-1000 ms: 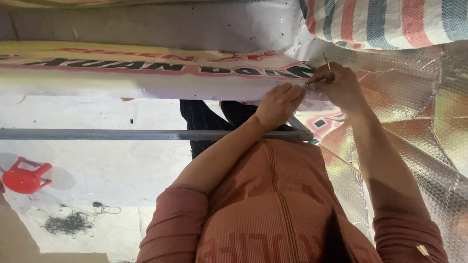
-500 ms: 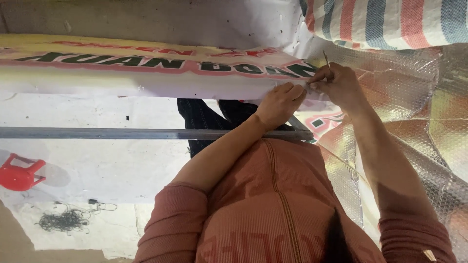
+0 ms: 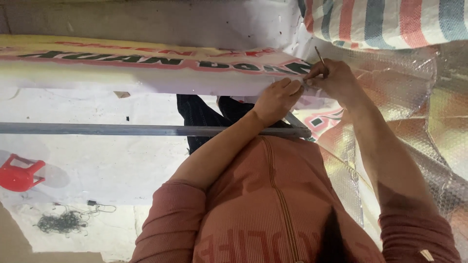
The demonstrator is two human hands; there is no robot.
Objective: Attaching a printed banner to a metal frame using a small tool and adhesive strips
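Observation:
My left hand (image 3: 277,99) pinches the lower edge of a white and yellow printed banner (image 3: 146,73) that stretches across the view. Close beside it, my right hand (image 3: 335,79) grips a thin needle-like metal pin (image 3: 319,54) at the same edge, fingertips almost touching the left hand. Both arms reach out from my reddish zip top (image 3: 273,214), sleeves pushed up.
A grey metal bar (image 3: 122,130) runs horizontally under the banner. Silver bubble foil (image 3: 419,126) lies to the right, with a striped tarp (image 3: 390,19) above it. A red plastic stool (image 3: 19,174) and a tangle of dark wire (image 3: 61,223) sit on the pale floor at left.
Both hands stay at the same spot on the banner's edge; only the fingers shift slightly. The view drifts a little.

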